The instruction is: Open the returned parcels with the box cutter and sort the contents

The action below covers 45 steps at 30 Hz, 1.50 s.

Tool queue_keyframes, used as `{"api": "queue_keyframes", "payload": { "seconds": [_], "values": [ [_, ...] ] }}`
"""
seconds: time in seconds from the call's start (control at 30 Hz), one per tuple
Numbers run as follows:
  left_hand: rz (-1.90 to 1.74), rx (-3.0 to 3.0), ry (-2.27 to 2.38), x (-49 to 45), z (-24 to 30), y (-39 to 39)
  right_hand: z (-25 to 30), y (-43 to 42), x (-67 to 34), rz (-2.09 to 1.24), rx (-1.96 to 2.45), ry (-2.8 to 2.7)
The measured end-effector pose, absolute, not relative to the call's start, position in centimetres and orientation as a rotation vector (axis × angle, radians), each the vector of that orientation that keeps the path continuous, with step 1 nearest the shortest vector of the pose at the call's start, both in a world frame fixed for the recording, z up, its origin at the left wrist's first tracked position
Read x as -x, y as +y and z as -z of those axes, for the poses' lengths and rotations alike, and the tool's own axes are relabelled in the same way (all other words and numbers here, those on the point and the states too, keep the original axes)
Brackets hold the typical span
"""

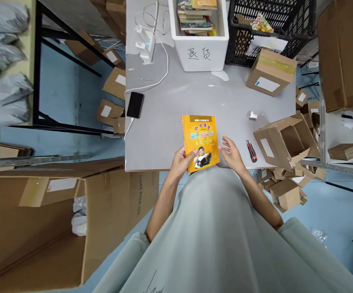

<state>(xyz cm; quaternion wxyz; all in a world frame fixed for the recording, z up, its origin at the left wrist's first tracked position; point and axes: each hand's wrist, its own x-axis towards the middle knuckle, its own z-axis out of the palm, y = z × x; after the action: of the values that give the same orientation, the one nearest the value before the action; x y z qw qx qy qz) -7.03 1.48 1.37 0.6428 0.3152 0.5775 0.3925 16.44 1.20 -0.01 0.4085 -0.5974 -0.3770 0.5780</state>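
Note:
A yellow-orange book (199,140) with Chinese lettering and a picture of a person reading on its cover is at the near edge of the table, cover facing up. My left hand (181,160) grips it by the lower left side, thumb on the cover and the other fingers largely hidden. My right hand (231,154) is at the book's right edge with fingers apart; its thumb is close to the edge, and whether it touches is hard to tell. A red and black utility knife (251,151) lies on the table to the right of my right hand.
On the grey table (170,99) are a phone (135,104), a power strip (146,44), a white bin (203,53) of books, a black crate (240,40), a closed carton (271,71) and an open carton (266,148). A large open box (106,219) stands left; cartons litter the floor.

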Motion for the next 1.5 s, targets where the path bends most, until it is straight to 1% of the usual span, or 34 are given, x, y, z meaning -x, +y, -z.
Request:
{"api": "queue_keyframes", "payload": {
  "seconds": [0.17,0.3,0.43,0.5,0.6,0.77,0.87,1.03,1.1,1.23,1.4,1.5],
  "values": [
    [-0.925,-1.064,1.401,3.7,-2.4,0.4,-1.4,0.2,-13.2,-1.695,1.335,-0.943],
    [-0.830,-1.271,1.347,1.8,-3.4,-1.2,-2.3,-0.1,-11.5,-1.626,1.357,-0.927],
    [-0.782,-1.410,1.235,2.3,-3.2,-1.3,-2.1,0.4,-13.0,-1.550,1.420,-0.746],
    [-0.835,-1.365,1.303,3.2,-2.5,-0.5,-2.1,0.6,-14.4,-1.605,1.373,-0.671],
    [-0.957,-1.122,1.420,4.6,-1.2,1.2,-2.7,0.6,-16.2,-1.747,1.308,-0.581],
    [-0.740,-0.660,1.122,6.0,-1.1,2.6,-3.6,0.3,-17.5,-1.871,1.249,-0.570],
    [-0.762,-0.581,1.072,6.0,-1.8,2.4,-3.1,0.6,-17.8,-1.797,1.284,-0.661],
    [-0.907,-0.629,1.203,5.2,-2.0,2.1,-0.6,1.1,-18.0,-1.445,1.536,-0.847],
    [-0.945,-0.692,1.254,4.6,-1.9,2.0,-0.1,1.0,-17.4,-1.476,1.547,-0.883],
    [-0.977,-0.877,1.307,2.8,-2.0,1.1,-0.5,0.4,-14.9,-1.623,1.366,-0.923],
    [-0.861,-1.251,1.434,1.0,-1.9,-0.8,-1.1,0.0,-12.4,-1.555,1.328,-0.898],
    [-0.775,-1.475,1.326,1.1,-1.5,-1.1,-0.7,0.2,-13.2,-1.481,1.384,-0.835]
  ]
}}
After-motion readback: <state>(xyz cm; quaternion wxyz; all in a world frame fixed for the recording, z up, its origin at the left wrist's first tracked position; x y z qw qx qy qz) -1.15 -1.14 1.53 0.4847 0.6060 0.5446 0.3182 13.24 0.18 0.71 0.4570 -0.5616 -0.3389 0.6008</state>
